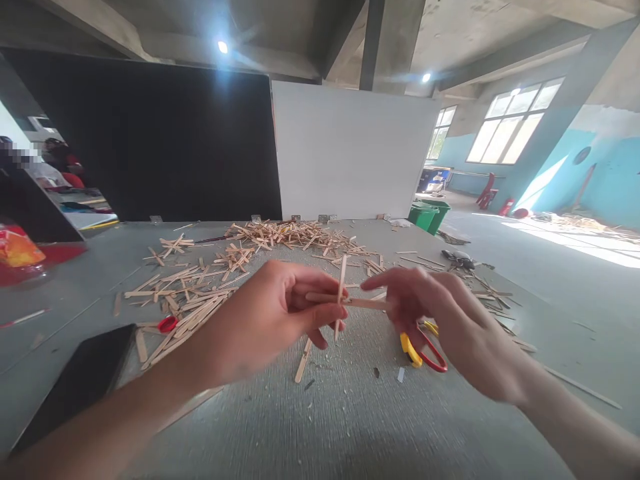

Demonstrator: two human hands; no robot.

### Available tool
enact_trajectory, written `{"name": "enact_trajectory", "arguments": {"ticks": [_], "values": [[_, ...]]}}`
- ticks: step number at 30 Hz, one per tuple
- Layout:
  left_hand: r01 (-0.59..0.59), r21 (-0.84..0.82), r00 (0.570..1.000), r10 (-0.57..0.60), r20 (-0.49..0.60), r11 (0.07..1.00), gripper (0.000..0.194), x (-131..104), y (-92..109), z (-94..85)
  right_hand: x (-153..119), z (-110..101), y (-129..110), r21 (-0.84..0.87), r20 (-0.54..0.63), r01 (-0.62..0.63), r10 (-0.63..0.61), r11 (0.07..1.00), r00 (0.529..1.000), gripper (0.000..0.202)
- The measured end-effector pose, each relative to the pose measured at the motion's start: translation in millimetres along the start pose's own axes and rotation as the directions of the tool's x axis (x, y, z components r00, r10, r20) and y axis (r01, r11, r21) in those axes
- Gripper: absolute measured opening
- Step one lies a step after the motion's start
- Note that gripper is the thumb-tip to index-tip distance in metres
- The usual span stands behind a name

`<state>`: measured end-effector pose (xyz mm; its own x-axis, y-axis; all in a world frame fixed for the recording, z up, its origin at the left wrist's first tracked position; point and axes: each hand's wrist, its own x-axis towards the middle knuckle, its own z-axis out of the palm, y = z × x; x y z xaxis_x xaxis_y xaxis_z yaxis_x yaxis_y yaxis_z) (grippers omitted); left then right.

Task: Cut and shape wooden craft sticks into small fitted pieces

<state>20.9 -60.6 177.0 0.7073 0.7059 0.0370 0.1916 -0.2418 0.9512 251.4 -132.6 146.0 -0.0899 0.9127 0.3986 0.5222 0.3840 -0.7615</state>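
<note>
Wooden craft sticks (367,303) cross each other in front of me, one roughly upright and the other part running sideways. My left hand (280,307) is closed, pinching the crossing between thumb and fingers. At the right end of the sideways stick, the fingers of my right hand (430,307) close around its tip, with the forefinger stretched out above; the thumb is hidden. Below my right hand lie scissors with red handles (434,357) and a yellow tool (411,350), partly covered. A loose stick (303,362) rests on the table under my left hand.
Loose craft sticks (295,233) are heaped at the back of the grey table (320,427) and spread left. A red cap (167,325) and a black flat object (80,380) lie at left. A black panel (190,147) and white panel (350,153) stand behind.
</note>
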Motion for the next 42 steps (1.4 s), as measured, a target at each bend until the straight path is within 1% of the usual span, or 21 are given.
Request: {"name": "enact_trajectory", "arguments": {"ticks": [1, 2, 3, 5, 6, 8, 9, 11, 13, 14, 15, 17, 20, 22, 24, 25, 26, 28, 31, 35, 42], "values": [[-0.009, 0.016, 1.000, 0.009, -0.018, 1.000, 0.021, 0.5, 1.0, -2.7, 5.8, 5.9, 10.3, -0.007, -0.086, 0.022, -0.022, 1.000, 0.996, 0.052], [-0.023, 0.031, 0.999, 0.024, -0.028, 0.999, 0.020, 0.8, 1.9, -5.2, 11.4, 14.5, 22.6, -0.094, -0.129, 0.046, -0.058, 0.994, 0.990, 0.054], [-0.035, 0.044, 0.999, 0.037, -0.033, 0.998, 0.019, 0.9, 2.7, -7.6, 16.3, 25.4, 36.3, -0.249, -0.096, 0.081, -0.107, 0.965, 0.990, 0.050], [-0.045, 0.058, 0.998, 0.046, -0.031, 0.997, 0.015, 0.6, 3.7, -11.2, 22.4, 50.9, 63.9, -0.325, 0.033, 0.169, -0.167, 0.931, 0.985, 0.036], [-0.041, 0.056, 0.999, 0.043, -0.025, 0.998, 0.013, 0.4, 3.8, -12.4, 23.1, 63.6, 75.9, -0.335, 0.131, 0.244, -0.211, 0.910, 0.969, 0.029], [-0.029, 0.030, 1.000, 0.029, -0.007, 0.999, 0.011, 0.3, 3.4, -13.9, 20.4, 84.5, 93.7, -0.331, 0.341, 0.414, -0.302, 0.848, 0.890, 0.029], [-0.022, 0.011, 1.000, 0.022, 0.005, 1.000, 0.010, 0.6, 3.0, -14.3, 17.7, 91.9, 99.2, -0.339, 0.409, 0.472, -0.324, 0.814, 0.853, 0.030], [-0.015, -0.024, 1.000, 0.015, 0.025, 1.000, 0.012, 1.9, 1.8, -14.8, 12.1, 100.3, 105.0, -0.365, 0.500, 0.548, -0.338, 0.752, 0.797, 0.025], [-0.015, -0.048, 0.999, 0.017, 0.038, 0.999, 0.014, 3.5, 0.9, -15.3, 8.9, 102.6, 107.3, -0.405, 0.536, 0.575, -0.325, 0.711, 0.779, 0.020], [-0.018, -0.057, 0.999, 0.020, 0.045, 0.998, 0.014, 4.1, 0.7, -15.7, 8.8, 102.3, 108.1, -0.427, 0.538, 0.574, -0.314, 0.699, 0.782, 0.021], [-0.020, -0.064, 0.998, 0.024, 0.052, 0.998, 0.013, 4.6, 0.7, -16.1, 9.8, 101.0, 108.8, -0.450, 0.525, 0.561, -0.303, 0.695, 0.796, 0.023], [-0.027, -0.082, 0.997, 0.033, 0.070, 0.996, 0.012, 4.8, 1.1, -17.0, 14.7, 94.7, 108.7, -0.500, 0.451, 0.497, -0.277, 0.709, 0.848, 0.026], [-0.040, -0.089, 0.993, 0.049, 0.103, 0.995, 0.016, 3.9, 2.2, -18.2, 24.9, 73.1, 97.9, -0.531, 0.220, 0.323, -0.241, 0.783, 0.945, 0.020], [-0.040, -0.078, 0.987, 0.052, 0.154, 0.996, 0.017, 3.2, 2.2, -18.6, 28.6, 53.3, 79.9, -0.484, 0.042, 0.217, -0.225, 0.848, 0.973, 0.016], [-0.025, -0.078, 0.976, 0.041, 0.215, 0.997, 0.017, 3.0, 1.2, -18.2, 27.1, 35.3, 55.6, -0.379, -0.115, 0.154, -0.211, 0.913, 0.971, 0.016], [-0.013, -0.088, 0.969, 0.034, 0.246, 0.996, 0.016, 3.1, 0.5, -17.5, 24.6, 28.6, 42.9, -0.169, -0.224, 0.146, -0.182, 0.975, 0.957, 0.010], [0.002, -0.101, 0.961, 0.026, 0.275, 0.995, 0.016, 3.2, -0.4, -16.7, 21.2, 23.7, 31.1, -0.026, -0.277, 0.168, -0.168, 0.985, 0.946, 0.007], [0.042, -0.132, 0.942, 0.005, 0.335, 0.990, 0.015, 3.6, -2.1, -14.4, 13.1, 19.0, 12.4, 0.089, -0.321, 0.239, -0.199, 0.967, 0.926, 0.006], [0.096, -0.166, 0.919, -0.024, 0.394, 0.981, 0.017, 4.0, -3.4, -11.0, 2.1, 19.0, 0.7, 0.037, -0.317, 0.282, -0.256, 0.959, 0.913, 0.010], [0.109, -0.179, 0.914, -0.028, 0.405, 0.978, 0.019, 4.0, -2.4, -8.9, -3.9, 18.8, 3.4, -0.036, -0.281, 0.282, -0.280, 0.959, 0.918, 0.020], [0.107, -0.213, 0.910, -0.009, 0.414, 0.971, 0.017, 1.1, -0.3, -9.8, -0.9, 14.1, 8.3, 0.000, -0.215, 0.306, -0.298, 0.952, 0.930, 0.022]]}}
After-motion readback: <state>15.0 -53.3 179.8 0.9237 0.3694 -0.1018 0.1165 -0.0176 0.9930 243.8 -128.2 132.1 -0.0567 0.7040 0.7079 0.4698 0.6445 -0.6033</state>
